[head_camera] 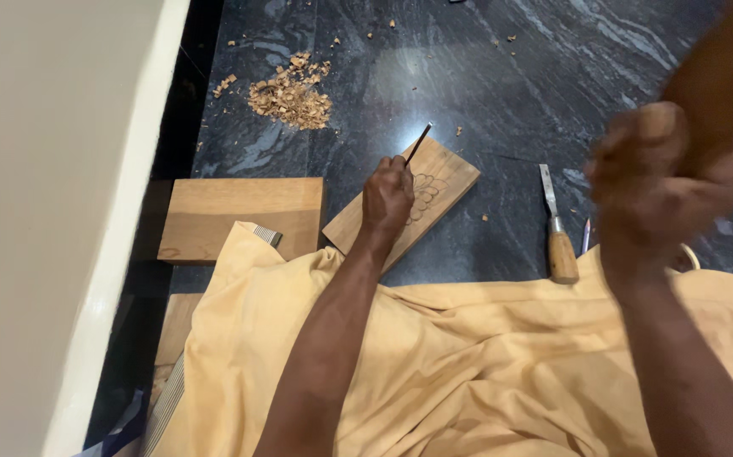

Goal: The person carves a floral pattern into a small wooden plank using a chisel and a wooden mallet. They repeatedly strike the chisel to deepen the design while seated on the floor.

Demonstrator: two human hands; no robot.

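A heap of pale wood shavings [290, 95] lies on the dark veined stone floor [502, 76], with stray chips [224, 85] scattered around it. A plain rectangular wooden block [244, 218] sits flat near the cream wall [45, 186]. 1 wooden-handled chisel [556, 227] lies on the floor with its blade pointing away, and just beside it shows a thin pencil-like stick [585, 236] (too small to tell more). A yellow-tan cloth [468, 364] spreads in folds across the foreground, its edge touching the chisel handle.
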